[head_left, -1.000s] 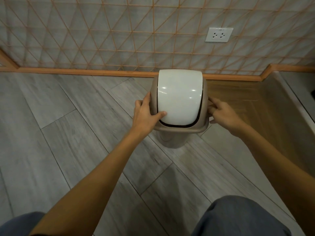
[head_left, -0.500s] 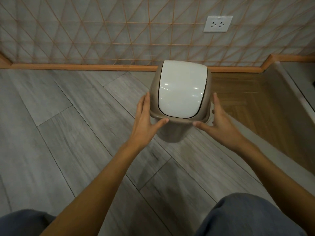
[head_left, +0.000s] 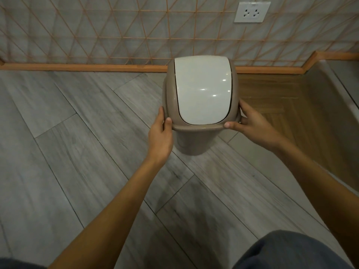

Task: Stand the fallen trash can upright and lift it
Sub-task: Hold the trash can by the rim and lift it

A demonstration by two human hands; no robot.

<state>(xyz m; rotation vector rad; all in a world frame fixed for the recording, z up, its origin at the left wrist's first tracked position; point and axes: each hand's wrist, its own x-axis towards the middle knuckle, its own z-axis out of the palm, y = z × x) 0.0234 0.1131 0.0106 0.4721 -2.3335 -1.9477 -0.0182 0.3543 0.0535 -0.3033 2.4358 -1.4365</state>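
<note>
A small taupe trash can (head_left: 191, 141) with a glossy white swing lid (head_left: 203, 90) stands upright in front of me on the grey plank floor, seen from above. My left hand (head_left: 160, 133) grips the left side of its top rim, thumb on the front edge. On the right side of the rim sits my right hand (head_left: 252, 126), with its thumb on the front corner and its fingers wrapped behind. Whether the can's base touches the floor I cannot tell.
Just behind the can runs a wall (head_left: 116, 32) with an orange lattice pattern and an orange baseboard (head_left: 83, 66). A white power socket (head_left: 251, 12) is on the wall above it. A raised ledge (head_left: 330, 105) borders the floor at right. My knees (head_left: 291, 251) show at the bottom.
Both hands have closed onto the rim from an open, flat pose beside the can. The can stays upright and appears higher and larger in view.
</note>
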